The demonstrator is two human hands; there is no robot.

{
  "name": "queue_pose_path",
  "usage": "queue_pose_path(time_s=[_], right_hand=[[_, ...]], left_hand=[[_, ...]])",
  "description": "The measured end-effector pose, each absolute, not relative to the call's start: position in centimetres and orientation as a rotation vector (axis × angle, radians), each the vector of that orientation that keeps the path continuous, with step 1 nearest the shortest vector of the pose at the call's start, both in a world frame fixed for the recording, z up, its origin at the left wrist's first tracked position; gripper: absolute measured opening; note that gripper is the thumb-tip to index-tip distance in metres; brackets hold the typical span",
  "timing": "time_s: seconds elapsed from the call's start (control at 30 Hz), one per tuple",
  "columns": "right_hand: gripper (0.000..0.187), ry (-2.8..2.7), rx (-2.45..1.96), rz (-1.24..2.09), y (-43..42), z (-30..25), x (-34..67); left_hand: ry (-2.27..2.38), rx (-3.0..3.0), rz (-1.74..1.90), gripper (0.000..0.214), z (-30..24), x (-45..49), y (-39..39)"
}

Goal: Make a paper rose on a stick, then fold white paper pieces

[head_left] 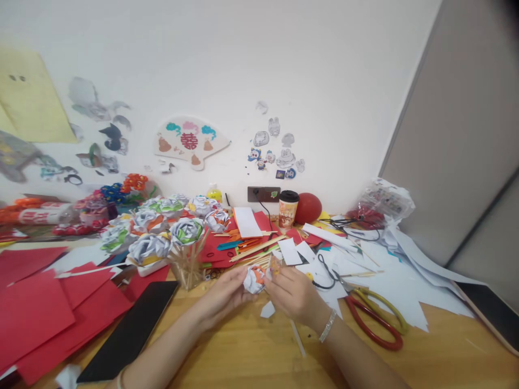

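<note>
My left hand (230, 290) is closed around the left side of a small paper flower (254, 279), made of crumpled white paper with orange patches. My right hand (295, 292), with a sparkling bracelet on the wrist, meets the flower's right side. Its fingers are pinched together, and a small tan piece (275, 265) shows above the fingertips; what it is I cannot make out. Just below the hands, a white paper scrap (267, 309) lies on the wooden table (243, 356). A thin pale stick (298, 339) lies beneath my right wrist.
Large scissors (377, 319) with red and yellow handles lie at right beside white paper sheets (389, 281). Finished paper flowers (150, 248) stand at left behind a cup of sticks (187, 267). Red paper (36, 308), a black slab (133, 329) and a coffee cup (288, 210) surround the work area.
</note>
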State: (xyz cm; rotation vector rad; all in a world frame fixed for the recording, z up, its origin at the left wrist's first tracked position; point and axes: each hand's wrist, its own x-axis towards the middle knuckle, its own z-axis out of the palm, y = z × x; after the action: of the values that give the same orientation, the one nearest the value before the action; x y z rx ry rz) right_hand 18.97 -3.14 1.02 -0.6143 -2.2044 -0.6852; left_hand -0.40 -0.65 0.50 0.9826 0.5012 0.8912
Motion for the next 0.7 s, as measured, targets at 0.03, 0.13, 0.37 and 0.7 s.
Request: queue_pose_path(time_s=[0.03, 0.13, 0.37, 0.7], right_hand=[[0.016, -2.18, -0.6, -0.612, -3.2, 1.2, 18.9], [0.015, -2.016, -0.602, -0.275, -3.5, 1.6, 18.7], [0.015, -1.907, -0.739, -0.02, -3.5, 1.8, 18.4], [0.02, -2.126, -0.759, -0.322, -3.1, 2.3, 18.9]], left_hand=[[0.496, 0.989, 0.889, 0.028, 0.6, -0.4, -0.7], [0.475, 1.049, 0.876, 0.027, 0.8, -0.5, -0.9], [0.558, 1.147, 0.907, 0.037, 0.4, -0.5, -0.8], [0.672, 1.292, 0.894, 0.041, 0.0, -0.7, -0.5]])
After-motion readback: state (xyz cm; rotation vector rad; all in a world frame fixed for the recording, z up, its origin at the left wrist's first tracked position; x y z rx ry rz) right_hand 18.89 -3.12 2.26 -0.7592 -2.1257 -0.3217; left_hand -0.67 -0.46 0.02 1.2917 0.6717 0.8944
